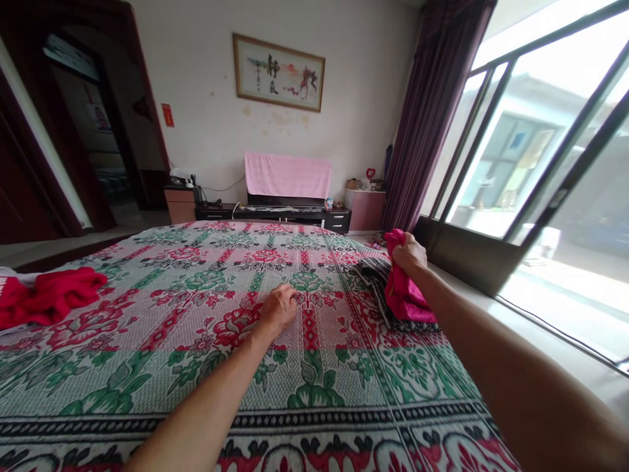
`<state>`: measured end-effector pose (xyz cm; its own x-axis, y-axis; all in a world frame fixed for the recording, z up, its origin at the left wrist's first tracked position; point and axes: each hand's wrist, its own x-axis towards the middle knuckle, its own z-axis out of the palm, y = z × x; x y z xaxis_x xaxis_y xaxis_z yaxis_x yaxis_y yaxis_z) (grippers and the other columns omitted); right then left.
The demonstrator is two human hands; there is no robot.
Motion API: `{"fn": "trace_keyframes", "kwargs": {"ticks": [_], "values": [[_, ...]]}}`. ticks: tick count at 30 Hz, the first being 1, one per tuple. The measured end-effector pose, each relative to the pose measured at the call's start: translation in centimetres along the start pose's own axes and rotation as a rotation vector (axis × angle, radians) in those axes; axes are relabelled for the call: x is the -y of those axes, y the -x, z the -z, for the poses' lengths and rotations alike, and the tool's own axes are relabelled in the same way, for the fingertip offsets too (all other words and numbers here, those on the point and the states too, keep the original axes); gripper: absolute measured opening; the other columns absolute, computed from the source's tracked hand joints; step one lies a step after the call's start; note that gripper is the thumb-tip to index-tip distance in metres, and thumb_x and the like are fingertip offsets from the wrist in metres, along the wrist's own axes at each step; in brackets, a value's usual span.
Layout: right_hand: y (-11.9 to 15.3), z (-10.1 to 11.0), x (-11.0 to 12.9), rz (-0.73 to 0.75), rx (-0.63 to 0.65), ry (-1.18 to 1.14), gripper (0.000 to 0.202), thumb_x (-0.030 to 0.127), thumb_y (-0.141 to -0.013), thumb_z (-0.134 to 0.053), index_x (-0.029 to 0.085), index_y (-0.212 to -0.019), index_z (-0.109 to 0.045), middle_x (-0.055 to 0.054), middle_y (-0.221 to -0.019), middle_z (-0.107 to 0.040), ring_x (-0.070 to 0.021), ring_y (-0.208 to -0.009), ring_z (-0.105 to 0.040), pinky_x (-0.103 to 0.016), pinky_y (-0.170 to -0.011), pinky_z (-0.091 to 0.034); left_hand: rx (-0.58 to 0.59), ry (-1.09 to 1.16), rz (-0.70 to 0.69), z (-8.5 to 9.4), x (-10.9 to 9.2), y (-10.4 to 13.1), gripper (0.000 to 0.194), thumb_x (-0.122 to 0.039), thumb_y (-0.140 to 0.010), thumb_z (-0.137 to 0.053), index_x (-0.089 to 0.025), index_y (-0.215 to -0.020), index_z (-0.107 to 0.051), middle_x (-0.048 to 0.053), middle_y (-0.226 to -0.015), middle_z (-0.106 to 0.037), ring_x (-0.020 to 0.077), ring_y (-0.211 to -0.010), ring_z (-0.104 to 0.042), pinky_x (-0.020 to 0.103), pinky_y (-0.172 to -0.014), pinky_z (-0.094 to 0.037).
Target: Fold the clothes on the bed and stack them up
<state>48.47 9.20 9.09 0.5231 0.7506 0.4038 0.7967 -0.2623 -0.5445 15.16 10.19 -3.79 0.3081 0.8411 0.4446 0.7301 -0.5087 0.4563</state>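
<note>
My right hand (411,253) grips the top of a bright pink cloth garment (403,295) at the right side of the bed. The garment's lower part rests on a dark striped folded cloth (374,275); its exact kind cannot be made out. Over the middle of the flowered bedspread (304,328), my left hand (281,305) is closed with its fingers curled. Whatever it may hold is hidden or too small to see. At the far left of the bed lies a crumpled red cloth (63,294), well apart from both hands.
Beyond the bed stands a low black cabinet (339,221) with a pink cloth (287,174) draped over a screen-like thing. A purple curtain (422,111) and a large window (521,144) run along the right. The doorway (93,118) is at the left.
</note>
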Motion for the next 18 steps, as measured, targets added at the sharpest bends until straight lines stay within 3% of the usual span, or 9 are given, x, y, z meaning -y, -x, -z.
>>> {"fn": "trace_keyframes", "kwargs": {"ticks": [3,6,10,12,14,18], "values": [[0.0,0.1,1.7,0.022,-0.053,0.124,0.051,0.023,-0.088,-0.043,0.023,-0.139,-0.046,-0.02,-0.122,-0.057,-0.0345,-0.108,-0.054,-0.045,-0.087,-0.039,0.019,-0.025,-0.019,0.1,0.0,-0.1,0.036,-0.007,-0.078,-0.044,-0.016,-0.097,-0.074,0.01,-0.1,-0.068,0.0208,-0.099,-0.061,0.032,-0.097,-0.044],[0.5,-1.8,2.4,0.145,0.068,0.23,0.054,0.017,-0.086,-0.047,0.02,-0.14,-0.045,-0.019,-0.133,-0.052,-0.0372,-0.12,-0.047,-0.047,-0.091,-0.038,0.004,-0.025,-0.031,0.1,0.0,0.0,0.036,-0.007,-0.078,-0.045,-0.015,-0.098,-0.074,0.01,-0.101,-0.068,0.0202,-0.099,-0.061,0.031,-0.097,-0.044],[1.5,-5.0,1.4,0.131,0.349,0.164,0.078,0.032,-0.077,-0.067,0.011,-0.145,-0.035,-0.024,-0.138,-0.047,-0.0358,-0.126,-0.045,-0.045,-0.098,-0.038,-0.021,-0.019,-0.03,0.0,-0.1,0.1,0.035,-0.006,-0.077,-0.045,-0.015,-0.094,-0.074,0.008,-0.099,-0.069,0.018,-0.096,-0.062,0.029,-0.095,-0.046],[1.7,-5.4,1.0,0.118,0.376,0.084,0.083,0.042,-0.079,-0.064,0.007,-0.147,-0.03,-0.025,-0.139,-0.046,-0.0333,-0.125,-0.048,-0.041,-0.097,-0.041,-0.036,-0.018,-0.029,0.0,-0.1,0.1,0.035,-0.005,-0.077,-0.045,-0.016,-0.093,-0.074,0.007,-0.098,-0.07,0.0169,-0.095,-0.063,0.028,-0.094,-0.046],[1.8,-4.3,0.8,0.109,0.3,0.039,0.074,0.044,-0.085,-0.055,0.006,-0.145,-0.032,-0.023,-0.137,-0.05,-0.0301,-0.12,-0.053,-0.038,-0.093,-0.044,-0.049,-0.025,-0.035,0.0,-0.1,0.1,0.035,-0.004,-0.076,-0.045,-0.016,-0.092,-0.074,0.007,-0.098,-0.07,0.0169,-0.096,-0.063,0.028,-0.095,-0.046],[2.4,0.1,-0.1,0.142,0.25,0.051,0.044,0.021,-0.082,-0.051,0.013,-0.125,-0.059,-0.012,-0.113,-0.067,-0.022,-0.099,-0.063,-0.03,-0.082,-0.049,-0.051,-0.03,-0.028,-0.1,0.0,0.1,0.034,-0.005,-0.076,-0.045,-0.016,-0.092,-0.073,0.007,-0.099,-0.071,0.0173,-0.096,-0.063,0.028,-0.094,-0.047]]}}
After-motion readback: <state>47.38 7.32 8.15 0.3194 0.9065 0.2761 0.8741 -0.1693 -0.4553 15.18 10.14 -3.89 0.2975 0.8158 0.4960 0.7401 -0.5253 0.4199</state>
